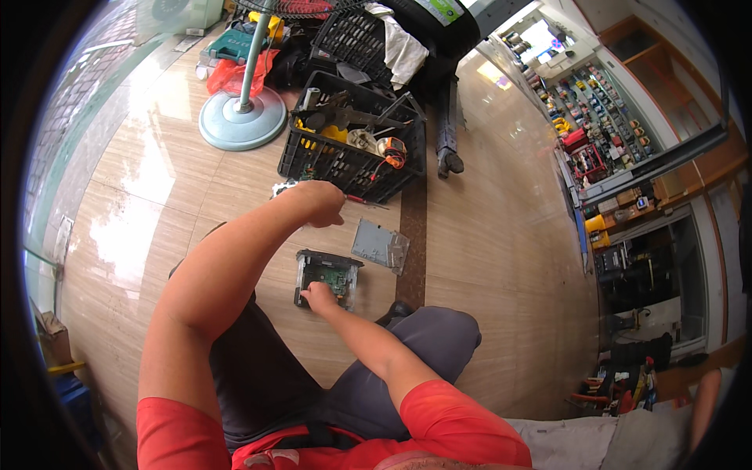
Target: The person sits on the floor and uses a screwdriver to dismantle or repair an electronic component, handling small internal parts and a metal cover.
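My left hand (317,202) reaches forward with its fingers bent downward, beside a screwdriver (364,202) with a red handle and thin shaft. Whether the hand grips it or only overlaps it cannot be told. A small white item (282,188) shows partly behind this hand. My right hand (319,297) is closed on the near left part of an opened dark device casing (329,257), which stands on the floor between my legs. Inside lies a green circuit board (337,277), partly covered by my fingers. Flat beside the casing rests a grey metal cover plate (374,241).
Ahead stands a black plastic crate (352,184) full of tools and an orange meter (392,149). Left of it are a round pale stand base (243,117), a red bag (229,74) and a teal case (229,47). A tyre (435,27) stands behind; stocked shelves (599,110) line the right.
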